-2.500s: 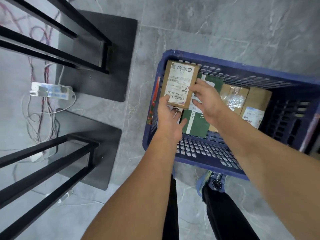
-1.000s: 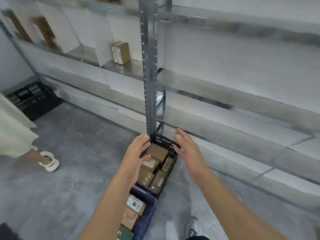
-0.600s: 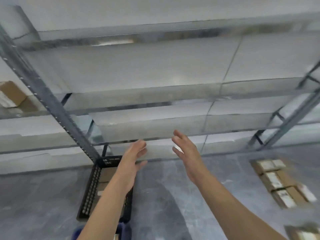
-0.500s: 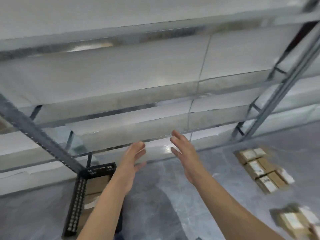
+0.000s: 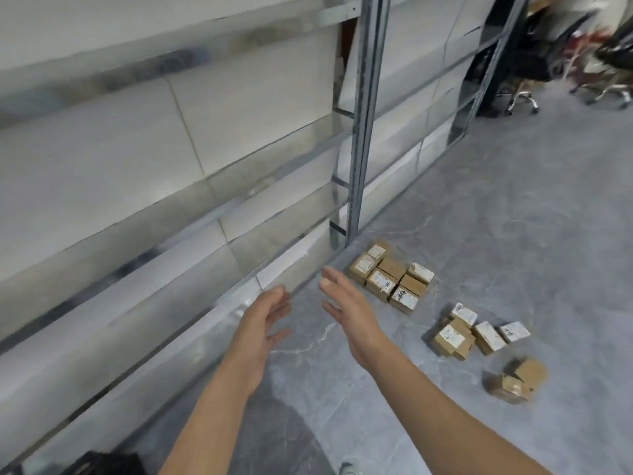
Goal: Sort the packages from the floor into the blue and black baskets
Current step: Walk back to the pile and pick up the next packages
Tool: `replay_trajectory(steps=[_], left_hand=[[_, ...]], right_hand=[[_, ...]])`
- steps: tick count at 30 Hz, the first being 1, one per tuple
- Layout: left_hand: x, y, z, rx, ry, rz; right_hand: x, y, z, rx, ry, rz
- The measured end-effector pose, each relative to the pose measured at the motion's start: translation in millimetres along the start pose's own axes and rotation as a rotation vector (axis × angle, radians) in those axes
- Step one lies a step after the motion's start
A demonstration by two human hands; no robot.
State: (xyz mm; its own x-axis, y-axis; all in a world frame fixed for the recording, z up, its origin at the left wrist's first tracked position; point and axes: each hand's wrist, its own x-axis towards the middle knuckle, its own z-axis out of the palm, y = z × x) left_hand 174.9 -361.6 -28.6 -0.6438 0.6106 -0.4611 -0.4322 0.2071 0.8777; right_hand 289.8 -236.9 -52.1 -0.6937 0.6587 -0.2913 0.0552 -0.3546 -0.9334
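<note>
Three package clusters (image 5: 390,279): on the floor (image 5: 513,200), right of centre; row runs diagonally from shelf post (image 5: 356,166) toward lower right.
Hands: left hand (image 5: 263,323) and right hand (image 5: 346,317) empty, fingers loosely extended, palms facing each other.
Unclear: print on labels (image 5: 363,264) blurred; dark object (image 5: 102,464) lower left cut off.
Materials: brown cardboard, white labels; grey marbled floor tiles.

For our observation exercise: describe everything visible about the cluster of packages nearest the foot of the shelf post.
The cluster of packages is about seven small brown cardboard boxes, most with white labels on top, too blurred to read. They lie flat on the grey floor, packed side by side and touching, by the base of the metal shelf post. All look closed. The open right hand is near but touches none.
</note>
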Motion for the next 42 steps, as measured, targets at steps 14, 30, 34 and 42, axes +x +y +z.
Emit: replay_trajectory(steps=[14,30,34,42], left_hand=[[111.1,-1.9,78.3,0.233,-0.355,-0.157],[175.0,-55.1,230.2,0.518,-0.592,-0.270],[199.0,-91.4,302.8,0.566,-0.575,-0.344],[242.5,-166.1,429.1,0.641,-0.579,-0.483]], right_hand=[[31.3,5.7,-60.5,0.093,0.425,0.047],[42.4,31.9,-211.5,0.232,0.701,0.137],[56.5,46.2,-287.8,0.281,0.750,0.194],[87.6,81.2,-423.1,0.311,0.798,0.391]])
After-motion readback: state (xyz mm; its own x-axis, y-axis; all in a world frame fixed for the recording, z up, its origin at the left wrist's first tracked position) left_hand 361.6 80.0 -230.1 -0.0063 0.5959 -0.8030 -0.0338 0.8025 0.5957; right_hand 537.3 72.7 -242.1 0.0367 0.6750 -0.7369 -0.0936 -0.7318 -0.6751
